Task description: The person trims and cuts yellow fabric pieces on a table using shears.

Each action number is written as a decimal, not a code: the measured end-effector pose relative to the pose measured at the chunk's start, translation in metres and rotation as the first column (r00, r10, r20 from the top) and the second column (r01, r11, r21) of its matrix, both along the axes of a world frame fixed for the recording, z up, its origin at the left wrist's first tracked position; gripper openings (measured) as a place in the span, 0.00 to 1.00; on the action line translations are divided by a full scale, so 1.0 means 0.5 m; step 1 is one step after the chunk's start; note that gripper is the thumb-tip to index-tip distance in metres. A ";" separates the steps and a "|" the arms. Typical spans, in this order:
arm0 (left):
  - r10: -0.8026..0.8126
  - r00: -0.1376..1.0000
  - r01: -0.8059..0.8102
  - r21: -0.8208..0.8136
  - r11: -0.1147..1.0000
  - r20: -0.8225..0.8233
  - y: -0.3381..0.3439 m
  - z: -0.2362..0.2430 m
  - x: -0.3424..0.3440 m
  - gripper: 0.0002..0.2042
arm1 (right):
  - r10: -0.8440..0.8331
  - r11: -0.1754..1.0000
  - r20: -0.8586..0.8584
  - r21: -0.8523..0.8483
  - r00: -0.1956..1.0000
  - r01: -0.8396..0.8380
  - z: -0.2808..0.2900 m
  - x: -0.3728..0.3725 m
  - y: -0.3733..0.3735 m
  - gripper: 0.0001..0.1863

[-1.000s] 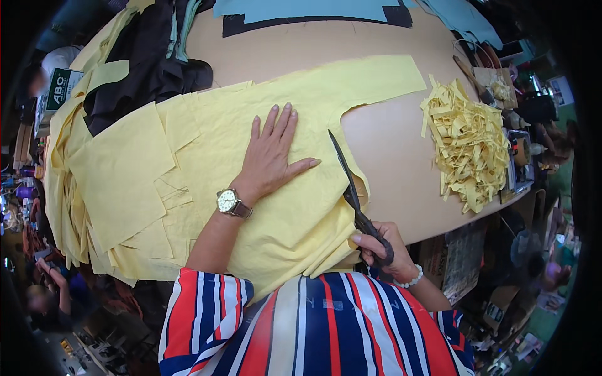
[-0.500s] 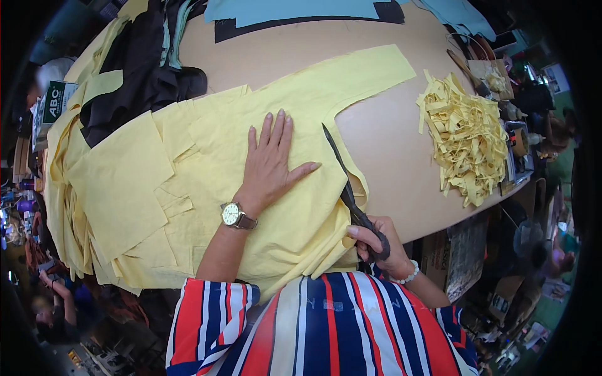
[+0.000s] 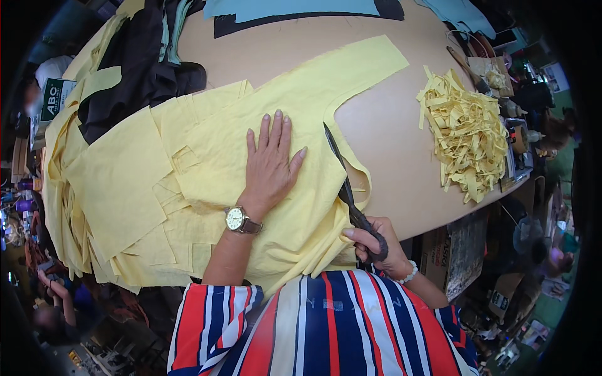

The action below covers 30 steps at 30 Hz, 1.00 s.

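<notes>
A large piece of yellow fabric [image 3: 295,207] lies across the table, its near part bunched in folds against my body. My left hand [image 3: 271,156] rests flat on it, fingers stretched out. My right hand [image 3: 382,247] grips the handles of large dark scissors [image 3: 343,188] at the fabric's right side. The blades point away from me over the cloth, and a narrow yellow strip curves out to their right. Whether the blades are fully closed I cannot tell. More yellow cut pieces [image 3: 119,188] are layered at the left.
A heap of yellow fabric scraps [image 3: 470,138] sits on the table [image 3: 389,150] at the right. Dark fabric [image 3: 135,81] lies at the far left, light blue fabric [image 3: 288,7] at the far edge. A green and white box [image 3: 58,99] stands at the left. Cardboard boxes [image 3: 439,257] are below the right edge.
The yellow fabric under my left hand has shifted slightly away and left, with its far right end moving too. My left thumb has drawn nearer the fingers. The scissors have barely moved.
</notes>
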State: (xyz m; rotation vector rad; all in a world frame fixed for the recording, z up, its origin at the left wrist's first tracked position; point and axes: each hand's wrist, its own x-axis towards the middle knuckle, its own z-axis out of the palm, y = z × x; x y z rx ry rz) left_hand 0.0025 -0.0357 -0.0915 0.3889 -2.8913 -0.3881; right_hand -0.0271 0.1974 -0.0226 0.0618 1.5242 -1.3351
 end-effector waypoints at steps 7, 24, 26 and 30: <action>0.025 1.000 -0.025 -0.005 1.000 0.017 0.008 0.005 0.005 0.29 | -0.015 1.000 0.029 -0.012 0.999 0.015 0.003 0.007 -0.003 0.10; 0.026 0.999 -0.026 0.004 1.000 -0.033 0.011 0.002 0.003 0.34 | -0.087 0.987 0.043 -0.128 0.995 0.092 -0.018 -0.007 -0.006 0.18; 0.021 1.000 -0.021 -0.004 1.000 -0.018 0.009 0.006 0.003 0.40 | -0.069 0.990 0.031 -0.118 0.997 0.073 -0.018 -0.008 -0.004 0.18; 0.026 1.000 -0.026 -0.009 1.000 -0.011 0.009 0.009 0.005 0.43 | -0.053 0.993 0.008 -0.108 0.999 0.053 -0.019 -0.014 -0.008 0.18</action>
